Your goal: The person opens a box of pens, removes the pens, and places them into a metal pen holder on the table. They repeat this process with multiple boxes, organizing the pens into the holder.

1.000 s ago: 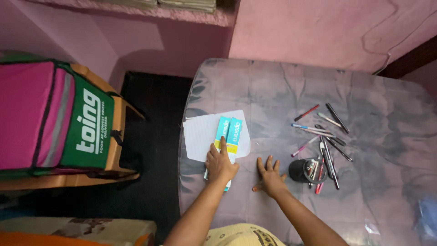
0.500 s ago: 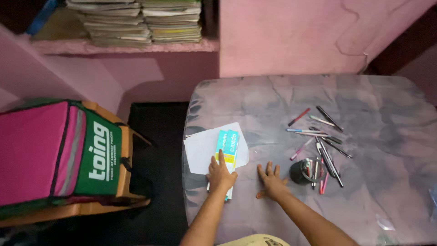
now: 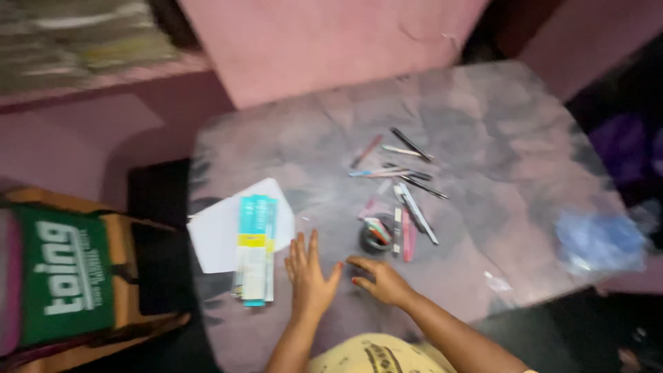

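Note:
My left hand [image 3: 308, 273] lies flat on the table [image 3: 483, 124] with fingers spread, just right of two long teal-and-yellow boxes [image 3: 255, 246] that lie on a white sheet of paper [image 3: 215, 231]. It touches neither box. My right hand [image 3: 378, 278] rests on the table with fingers apart, its fingertips just below a small black pen cup [image 3: 376, 235] lying on its side with pens in it. Neither hand holds anything. The picture is blurred by head motion.
Several loose pens [image 3: 400, 181] are scattered beyond the cup. A crumpled blue plastic bag [image 3: 599, 240] lies at the table's right edge. A green and pink bag [image 3: 55, 276] sits on a wooden seat to the left. Pink walls stand behind.
My left hand has come off the teal boxes and moved right onto the bare table. My right hand has shifted toward the pen cup. The view has swung to the right.

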